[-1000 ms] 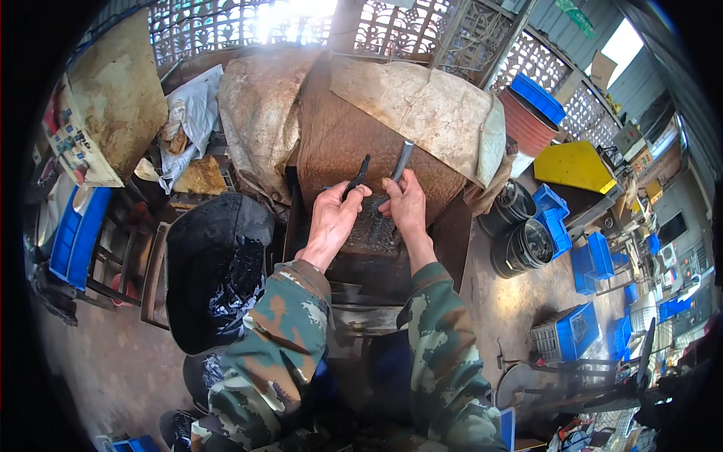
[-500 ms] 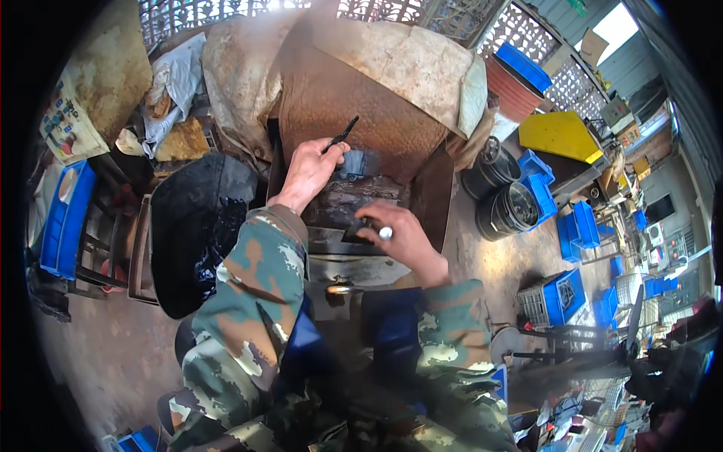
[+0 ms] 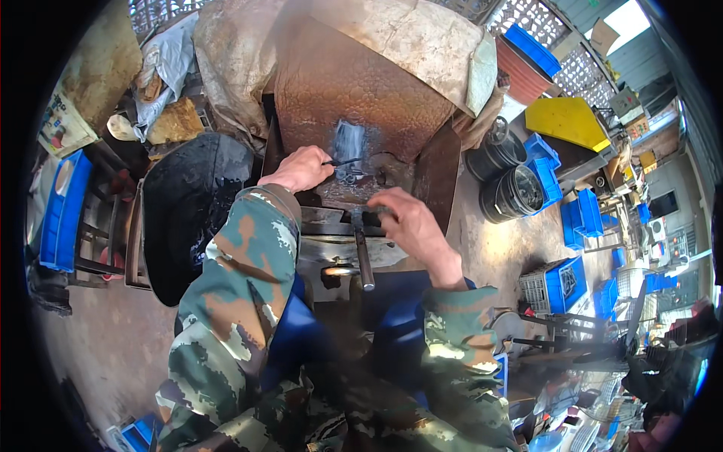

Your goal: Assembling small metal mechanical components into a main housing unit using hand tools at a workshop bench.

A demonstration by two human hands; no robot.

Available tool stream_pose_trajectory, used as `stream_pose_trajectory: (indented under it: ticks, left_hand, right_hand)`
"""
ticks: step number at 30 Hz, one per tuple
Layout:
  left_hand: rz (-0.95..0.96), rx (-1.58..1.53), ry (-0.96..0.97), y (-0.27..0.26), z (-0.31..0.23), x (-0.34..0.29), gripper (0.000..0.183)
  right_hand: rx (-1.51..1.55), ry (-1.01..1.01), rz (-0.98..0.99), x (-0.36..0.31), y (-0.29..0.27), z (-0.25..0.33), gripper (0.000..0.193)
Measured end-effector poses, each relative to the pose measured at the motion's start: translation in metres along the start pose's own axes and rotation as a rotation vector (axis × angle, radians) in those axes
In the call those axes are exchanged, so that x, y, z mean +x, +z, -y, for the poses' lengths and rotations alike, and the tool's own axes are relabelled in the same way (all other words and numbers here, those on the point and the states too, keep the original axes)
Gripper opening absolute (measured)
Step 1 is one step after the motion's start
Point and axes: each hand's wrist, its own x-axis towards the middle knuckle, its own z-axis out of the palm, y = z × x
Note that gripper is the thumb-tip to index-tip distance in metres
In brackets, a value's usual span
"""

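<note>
My left hand (image 3: 301, 169) is closed round a thin dark tool (image 3: 345, 162), whose tip points right across the work box. To its right, my right hand (image 3: 413, 226) is closed at the upper end of a grey metal rod (image 3: 363, 256); fingers partly hide the grip. The rod's round end points toward me, over the front ledge (image 3: 324, 248) of the box. Behind both hands stands a stained brown backing sheet (image 3: 376, 98) with a pale bluish patch (image 3: 349, 142). Haze blurs the box's inside, so small pieces there cannot be told.
A large black container (image 3: 188, 218) stands left of the box, near a blue crate (image 3: 64, 211). To the right are black buckets (image 3: 512, 194), a yellow panel (image 3: 565, 124) and blue bins (image 3: 581, 218). Dirty cloth (image 3: 407, 38) drapes over the back.
The tool in my left hand has swung from pointing up to lying nearly level, and that hand is slightly lower. The right-hand rod has turned from end-on to pointing toward me.
</note>
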Motion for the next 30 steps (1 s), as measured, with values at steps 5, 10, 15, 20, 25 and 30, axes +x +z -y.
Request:
stream_pose_trajectory:
  ticks: [5,10,15,20,25,30]
  left_hand:
    - [0.092,-0.077,0.044,0.010,0.026,0.018,0.024]
    - [-0.067,0.078,0.058,-0.001,-0.007,0.013,0.022]
    - [-0.054,-0.406,0.132,-0.011,-0.035,0.013,0.023]
    - [0.069,-0.804,0.063,-0.013,-0.085,-0.017,0.020]
    - [0.139,-0.977,0.033,-0.008,-0.096,-0.028,0.019]
    - [0.181,-1.010,-0.017,-0.002,-0.093,-0.023,0.020]
  right_hand:
    - [-0.011,0.142,-0.185,0.020,-0.002,-0.004,0.018]
    - [0.062,0.304,-0.200,0.032,-0.012,-0.005,0.022]
    - [0.563,0.399,-0.319,0.039,-0.015,-0.010,0.032]
    - [0.879,0.383,-0.367,0.043,-0.014,0.003,0.040]
    - [1.024,0.283,-0.393,0.051,-0.005,0.005,0.031]
    - [1.016,0.331,-0.464,0.051,-0.008,0.003,0.026]
